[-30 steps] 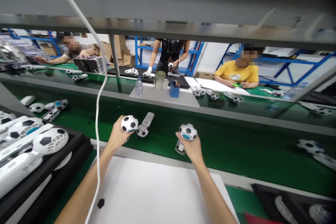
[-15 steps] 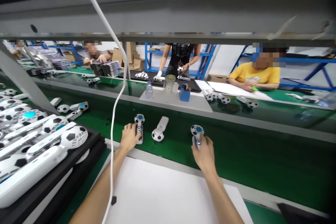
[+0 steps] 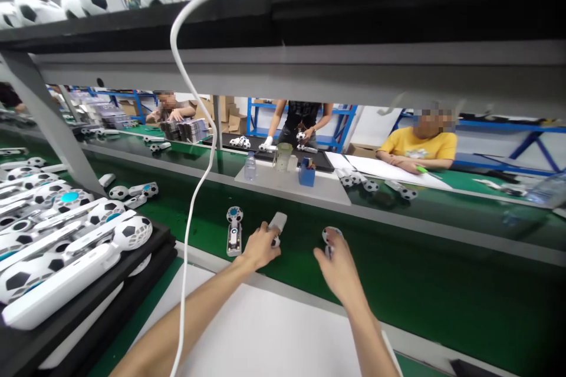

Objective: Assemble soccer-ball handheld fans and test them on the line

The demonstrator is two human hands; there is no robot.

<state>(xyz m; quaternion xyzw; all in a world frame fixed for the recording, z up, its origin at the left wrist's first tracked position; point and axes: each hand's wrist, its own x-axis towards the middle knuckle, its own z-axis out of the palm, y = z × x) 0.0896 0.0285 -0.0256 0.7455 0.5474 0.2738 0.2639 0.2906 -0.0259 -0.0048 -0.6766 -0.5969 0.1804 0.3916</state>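
Head view shows two bare hands over a green table (image 3: 420,274). Near the middle of the frame, the left hand (image 3: 262,248) reaches over a white-handled ball toy (image 3: 278,222). Its fingers are bent and part-way open around the ball end, but I cannot tell if they grip it. Right of the middle, the right hand (image 3: 339,262) is over another ball toy (image 3: 326,234). Its thumb sticks out well away from the fingers, so it looks loosely open. It hides most of that toy, and I cannot tell if the fingers touch it.

Left of the left hand, an open ball toy (image 3: 234,240) lies on the table with no hand on it. Bits inside its handle show, so I think it is not all closed up. The work looks part-way along: one toy is laid out, and two are under the hands, not lifted up.

Lots more ball toys (image 3: 132,232) sit on a black tray (image 3: 155,247) at the left of the frame. I cannot tell if those are done or waiting. A white sheet (image 3: 283,336) lies at the bottom, and a white cord (image 3: 198,188) hangs in front.
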